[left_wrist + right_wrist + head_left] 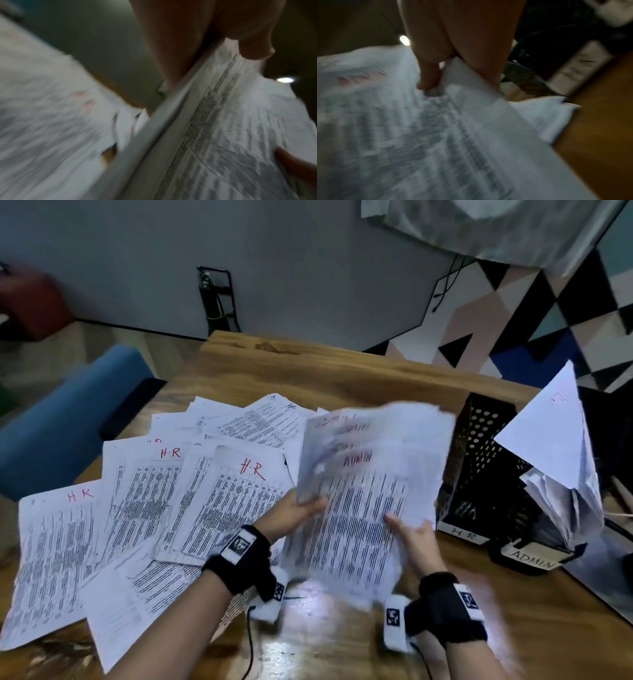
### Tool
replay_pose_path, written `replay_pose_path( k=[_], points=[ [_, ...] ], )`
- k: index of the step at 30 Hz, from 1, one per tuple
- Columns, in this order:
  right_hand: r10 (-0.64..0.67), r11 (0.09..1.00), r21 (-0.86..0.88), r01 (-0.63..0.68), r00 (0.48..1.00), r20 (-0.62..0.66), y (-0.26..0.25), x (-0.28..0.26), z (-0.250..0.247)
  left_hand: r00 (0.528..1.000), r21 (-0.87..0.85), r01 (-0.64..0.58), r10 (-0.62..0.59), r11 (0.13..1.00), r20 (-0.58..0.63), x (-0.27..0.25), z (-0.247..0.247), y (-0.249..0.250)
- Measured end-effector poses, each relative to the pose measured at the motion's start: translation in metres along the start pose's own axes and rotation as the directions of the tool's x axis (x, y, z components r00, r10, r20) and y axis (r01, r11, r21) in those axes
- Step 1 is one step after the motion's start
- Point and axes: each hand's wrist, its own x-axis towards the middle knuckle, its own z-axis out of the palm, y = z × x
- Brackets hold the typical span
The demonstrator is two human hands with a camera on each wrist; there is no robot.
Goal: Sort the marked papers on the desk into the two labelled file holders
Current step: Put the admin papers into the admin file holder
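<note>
Both hands hold up a blurred stack of printed sheets marked ADMIN in red (363,481) above the desk. My left hand (298,513) pinches its left edge, thumb on the front; the same stack (223,135) fills the left wrist view. My right hand (409,534) grips the lower right edge, thumb on the front of the stack (419,135). Several sheets marked H.R in red (239,494) lie fanned over the desk's left half. At the right stand a black perforated holder labelled H R (479,467) and a holder labelled ADMIN (534,556) stuffed with papers (561,474).
The wooden desk (342,645) shows bare wood in front of my wrists and along the far edge. A blue chair (61,419) stands off the left side. A patterned wall (548,313) rises behind the holders. Cables trail from the wrist cameras.
</note>
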Motion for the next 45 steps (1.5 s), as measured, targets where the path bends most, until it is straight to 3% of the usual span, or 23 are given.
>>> replay_pose_path(
  k=[2, 4, 6, 8, 12, 15, 18, 20, 22, 25, 26, 28, 32, 34, 36, 40, 42, 45],
  points=[
    [-0.134, 0.99, 0.039, 0.136, 0.99, -0.046, -0.033, -0.001, 0.014, 0.989, 0.09, -0.145, 0.142, 0.985, 0.045, 0.0, 0.002, 0.034],
    [-0.271, 0.96, 0.07, 0.273, 0.962, -0.032, -0.062, -0.012, 0.024, 0.956, 0.085, -0.283, 0.288, 0.955, -0.051, 0.002, -0.002, 0.055],
    [-0.402, 0.916, 0.014, 0.402, 0.915, 0.027, -0.078, -0.018, 0.028, 0.887, 0.036, -0.423, 0.422, 0.906, -0.187, 0.002, -0.012, 0.06],
    [-0.432, 0.901, -0.007, 0.433, 0.9, 0.061, -0.079, -0.021, 0.027, 0.831, 0.054, -0.499, 0.495, 0.865, -0.252, -0.003, -0.021, 0.055],
    [-0.381, 0.919, -0.073, 0.387, 0.92, 0.088, -0.06, -0.025, 0.026, 0.852, 0.155, -0.416, 0.444, 0.896, -0.279, -0.01, -0.019, 0.031],
    [-0.372, 0.924, -0.079, 0.374, 0.927, 0.046, -0.053, -0.031, 0.033, 0.892, 0.149, -0.268, 0.303, 0.952, -0.335, -0.013, -0.014, 0.015],
    [-0.41, 0.911, -0.052, 0.408, 0.912, -0.029, -0.059, -0.038, 0.037, 0.829, 0.184, -0.366, 0.409, 0.912, -0.382, -0.018, -0.016, 0.029],
    [-0.434, 0.901, -0.016, 0.434, 0.901, -0.005, -0.066, -0.043, 0.04, 0.802, 0.181, -0.444, 0.479, 0.878, -0.357, -0.021, -0.021, 0.036],
    [-0.379, 0.925, -0.018, 0.38, 0.924, 0.057, -0.059, -0.044, 0.042, 0.85, 0.156, -0.402, 0.431, 0.902, -0.304, -0.02, -0.024, 0.029],
    [-0.15, 0.957, -0.233, 0.173, 0.982, 0.115, -0.027, -0.037, 0.05, 0.957, 0.116, -0.099, 0.126, 0.988, -0.26, -0.011, -0.028, -0.01],
    [-0.111, 0.924, -0.352, 0.146, 0.987, 0.12, -0.015, -0.033, 0.05, 0.966, 0.174, -0.038, 0.08, 0.984, -0.244, -0.007, -0.029, -0.022],
    [-0.155, 0.823, -0.536, 0.189, 0.982, 0.109, -0.008, -0.026, 0.043, 0.961, 0.305, -0.02, 0.102, 0.952, -0.255, 0.003, -0.026, -0.03],
    [-0.314, 0.705, -0.65, 0.284, 0.947, 0.072, -0.063, -0.032, 0.0, 0.94, 0.317, -0.104, 0.197, 0.943, -0.279, 0.028, -0.003, -0.006],
    [-0.458, 0.674, -0.659, 0.334, 0.889, -0.018, -0.101, -0.043, -0.032, 0.94, 0.319, -0.165, 0.247, 0.933, -0.236, 0.039, 0.022, 0.011],
    [-0.598, 0.672, -0.64, 0.374, 0.784, -0.17, -0.137, -0.054, -0.071, 0.942, 0.303, -0.203, 0.27, 0.931, -0.199, 0.049, 0.052, 0.024],
    [-0.757, 0.64, -0.69, 0.339, 0.432, -0.49, -0.198, -0.085, -0.159, 0.972, 0.263, -0.224, 0.236, 0.938, -0.016, 0.078, 0.141, 0.048],
    [-0.776, 0.628, -0.728, 0.275, 0.299, -0.556, -0.216, -0.096, -0.197, 0.982, 0.218, -0.188, 0.184, 0.958, 0.039, 0.096, 0.193, 0.057],
    [-0.794, 0.607, -0.763, 0.221, 0.197, -0.574, -0.233, -0.106, -0.231, 0.999, 0.098, -0.05, 0.047, 0.994, 0.025, 0.121, 0.262, 0.064]
  ],
)
